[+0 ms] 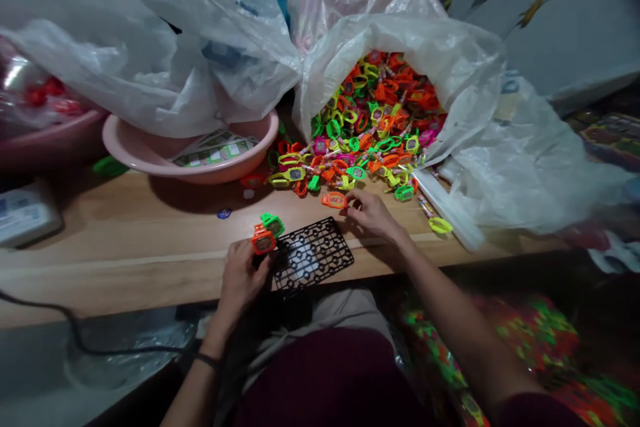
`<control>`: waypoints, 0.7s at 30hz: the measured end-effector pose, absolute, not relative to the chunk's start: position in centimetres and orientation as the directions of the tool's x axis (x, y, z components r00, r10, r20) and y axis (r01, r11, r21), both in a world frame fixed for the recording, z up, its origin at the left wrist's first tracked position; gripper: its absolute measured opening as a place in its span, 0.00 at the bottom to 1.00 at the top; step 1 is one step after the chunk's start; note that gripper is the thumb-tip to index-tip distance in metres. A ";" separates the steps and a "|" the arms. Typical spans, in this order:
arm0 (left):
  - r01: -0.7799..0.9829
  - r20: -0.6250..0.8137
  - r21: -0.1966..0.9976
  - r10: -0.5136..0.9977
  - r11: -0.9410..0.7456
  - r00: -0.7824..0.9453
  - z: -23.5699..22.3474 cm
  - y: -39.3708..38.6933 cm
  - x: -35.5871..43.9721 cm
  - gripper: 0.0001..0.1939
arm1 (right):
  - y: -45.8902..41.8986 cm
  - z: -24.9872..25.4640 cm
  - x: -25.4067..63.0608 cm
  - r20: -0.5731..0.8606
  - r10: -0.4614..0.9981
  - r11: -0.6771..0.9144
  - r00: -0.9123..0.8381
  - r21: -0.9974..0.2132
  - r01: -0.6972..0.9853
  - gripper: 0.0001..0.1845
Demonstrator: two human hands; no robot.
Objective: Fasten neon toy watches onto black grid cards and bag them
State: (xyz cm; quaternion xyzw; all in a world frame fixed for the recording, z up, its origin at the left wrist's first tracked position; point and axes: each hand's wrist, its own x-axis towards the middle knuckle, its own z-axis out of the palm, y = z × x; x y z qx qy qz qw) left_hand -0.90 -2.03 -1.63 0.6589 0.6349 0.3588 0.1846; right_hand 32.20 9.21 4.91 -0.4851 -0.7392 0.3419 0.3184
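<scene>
My left hand (246, 273) is closed around an orange toy watch (263, 240), near the left end of a black plastic grid tray (314, 255). Just behind that watch is a green toy watch (273, 224); whether my fingers hold it too I cannot tell. Over the tray's far right corner, my right hand (371, 215) pinches another orange toy watch (334, 200) by its right end. Beneath the grid, something white shows through its openings. Beyond my right hand, a heap of bright toy watches (380, 113) spills from a clear plastic bag (460, 67) onto the wooden table (150, 247).
A pink basin (190, 170) with printed cards (215, 153) stands at the back left. A small blue piece (224, 213) lies in front of it. To the right are a yellow toy watch (441, 225) and a clear plastic roll (450, 210). A black cable (75, 327) crosses at lower left.
</scene>
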 end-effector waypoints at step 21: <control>0.729 0.287 0.656 0.958 -0.195 -0.003 -2.3 -2.3 -1.1 0.13 | 4.0 0.4 19.8 0.311 0.783 0.572 -0.539 -0.701 0.427 0.12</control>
